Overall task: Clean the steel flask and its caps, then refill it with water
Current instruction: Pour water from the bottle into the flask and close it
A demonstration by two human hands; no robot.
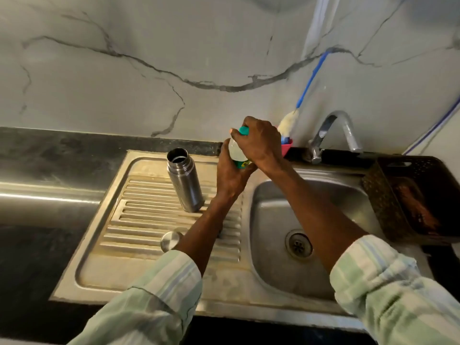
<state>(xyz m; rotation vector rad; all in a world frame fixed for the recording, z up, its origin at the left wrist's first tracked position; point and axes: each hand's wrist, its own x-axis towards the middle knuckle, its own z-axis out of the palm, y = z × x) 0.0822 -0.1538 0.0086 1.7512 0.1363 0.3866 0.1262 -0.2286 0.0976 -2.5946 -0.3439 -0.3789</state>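
The steel flask (184,180) stands upright and uncapped on the ribbed drainboard (139,220). A steel cap (170,240) lies on the drainboard nearer me, partly hidden by my left forearm. My left hand (230,175) grips the body of a clear dish-soap bottle (236,151) with a green label, held above the drainboard's far right corner. My right hand (258,143) is curled over its teal cap (244,130).
The sink basin (273,215) with its drain (298,245) lies to the right under a steel tap (341,128). A blue-handled bottle brush (288,123) stands in a red holder (287,146) by the wall. A dark basket (410,197) sits at the far right.
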